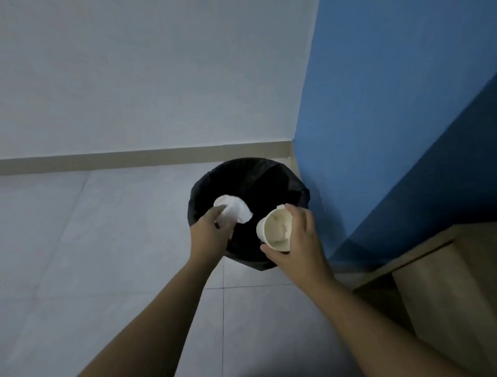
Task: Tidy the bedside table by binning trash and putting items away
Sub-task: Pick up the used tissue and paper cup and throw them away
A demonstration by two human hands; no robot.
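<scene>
A round bin lined with a black bag (265, 176) stands on the floor in the corner where the pale wall meets the blue wall. My left hand (209, 233) is closed on a crumpled white tissue (235, 209), held over the bin's left rim. My right hand (299, 240) grips a cream paper cup (275, 230), tilted with its mouth facing me, over the bin's near right edge. The cup's inside looks stained.
Pale floor tiles (99, 257) spread to the left and toward me. A beige skirting board (92, 161) runs along the pale wall. A blue wall (397, 104) rises on the right. A light wooden bedside unit (469, 290) sits at the lower right.
</scene>
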